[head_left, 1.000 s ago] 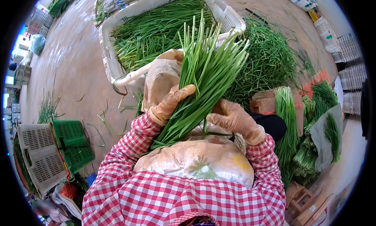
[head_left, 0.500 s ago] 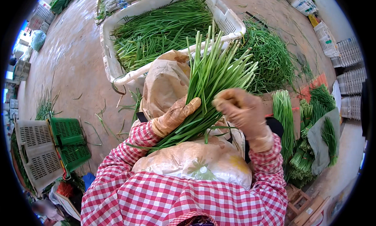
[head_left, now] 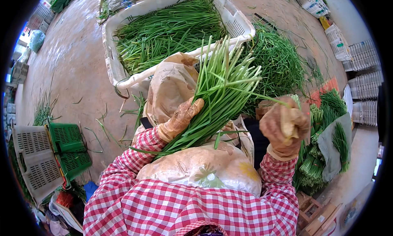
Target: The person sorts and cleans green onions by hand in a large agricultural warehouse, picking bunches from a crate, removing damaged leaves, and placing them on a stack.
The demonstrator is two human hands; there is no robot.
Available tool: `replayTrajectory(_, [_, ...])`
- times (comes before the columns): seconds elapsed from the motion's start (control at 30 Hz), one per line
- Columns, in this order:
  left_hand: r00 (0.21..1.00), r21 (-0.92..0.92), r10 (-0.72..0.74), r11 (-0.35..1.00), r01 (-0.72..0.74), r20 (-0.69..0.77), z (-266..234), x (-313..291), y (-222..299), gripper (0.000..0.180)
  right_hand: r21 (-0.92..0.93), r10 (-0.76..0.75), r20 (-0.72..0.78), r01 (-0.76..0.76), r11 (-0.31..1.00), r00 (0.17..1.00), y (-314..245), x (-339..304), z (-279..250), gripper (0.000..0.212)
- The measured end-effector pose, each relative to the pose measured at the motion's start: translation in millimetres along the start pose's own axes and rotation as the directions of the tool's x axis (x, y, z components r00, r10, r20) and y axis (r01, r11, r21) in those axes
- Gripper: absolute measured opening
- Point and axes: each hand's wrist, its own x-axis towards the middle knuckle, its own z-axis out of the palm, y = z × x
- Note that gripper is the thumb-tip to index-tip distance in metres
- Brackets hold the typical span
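Observation:
My left hand, in a stained tan glove, is closed round a thick bunch of garlic chives. The bunch slants across my lap, pale cut ends up and away from me, green leaves down toward my left forearm. Off to the right, my gloved right hand is closed, its fingers curled in. A single chive stalk runs from the top of the bunch to that hand. Beneath the bunch, a floral apron covers my knees and lap.
Ahead stands a white crate full of chives, with a loose heap of greens to its right. Tied bundles lie at the right beside a grey cloth. A white crate and a green crate stand at the left.
My right hand has moved right, away from the bunch, drawing a stalk out sideways. My left hand still grips the bunch and has hardly moved.

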Motion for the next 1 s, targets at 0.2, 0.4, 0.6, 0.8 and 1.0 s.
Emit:
replayTrajectory(0.2, [0.999, 0.048, 0.003, 0.999, -0.005, 0.039, 9, 3, -4, 0.044, 0.118, -0.425, 0.017, 0.42, 0.9, 0.905, -44, 12, 9, 0.022])
replayTrajectory(0.4, [0.999, -0.038, -0.04, 0.998, 0.041, 0.021, -10, 0, -13, 0.045, -0.831, -0.702, 0.008, 0.395, 0.391, 0.712, -106, -7, -33, 0.011])
replayTrajectory(0.6, [0.999, -0.167, -0.037, 0.985, 0.036, -0.001, -13, -2, -11, 0.053, -0.672, -0.142, -0.702, -0.583, 0.456, 0.698, -14, -37, -82, 0.035])
replayTrajectory(0.8, [0.995, -0.042, -0.022, 0.999, 0.018, -0.099, -5, -2, -9, 0.051, -0.795, -0.369, -0.448, -0.175, 0.581, 0.814, 38, -8, -20, 0.034])
replayTrajectory(1.0, [0.987, 0.154, 0.133, 0.981, -0.118, -0.089, 18, 1, -14, 0.037, -0.971, -0.468, -0.241, -0.206, 0.124, 0.85, 25, 64, -15, 0.03])
